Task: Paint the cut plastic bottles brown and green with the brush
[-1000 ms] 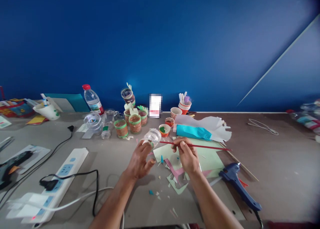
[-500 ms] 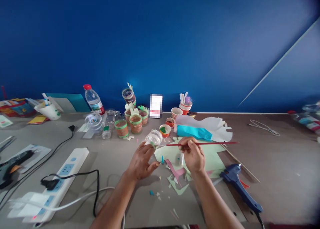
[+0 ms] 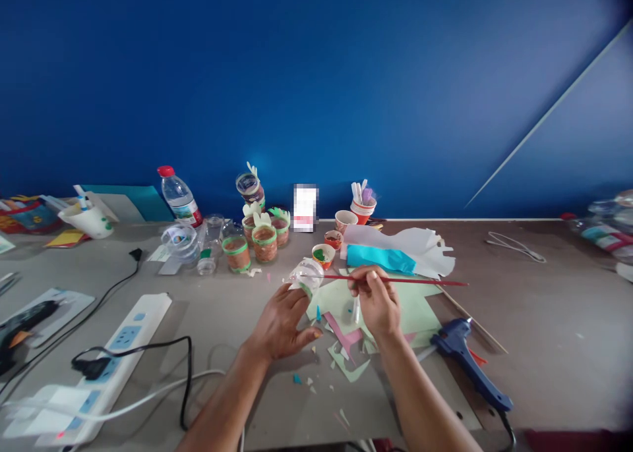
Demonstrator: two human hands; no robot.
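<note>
My left hand [image 3: 283, 323] is closed on a clear plastic cup [image 3: 307, 273], which looks like a cut bottle piece tilted on its side with some green near its lower edge. A paintbrush [image 3: 420, 281] with a long red handle is pinched in my right hand [image 3: 374, 300]. The brush points left and its tip meets the clear cup; whether it is inside or behind the wall I cannot tell. Just behind stands a paper cup with green paint [image 3: 323, 255], beside a smaller paper cup with brown paint [image 3: 333, 240]. Pale green paper [image 3: 415, 307] lies under my right hand.
Several brown-painted cups with green rims [image 3: 236, 254] stand left of centre. A blue glue gun [image 3: 469, 360] lies at the right, a power strip [image 3: 123, 346] with cords at the left. Paper scraps [image 3: 346, 360] litter the front. A red-capped bottle [image 3: 180, 198] stands near the wall.
The clear cup has turned and tilted in my left hand. The brush tip has moved from the cup's lower edge to higher on it. The whole view has shifted slightly.
</note>
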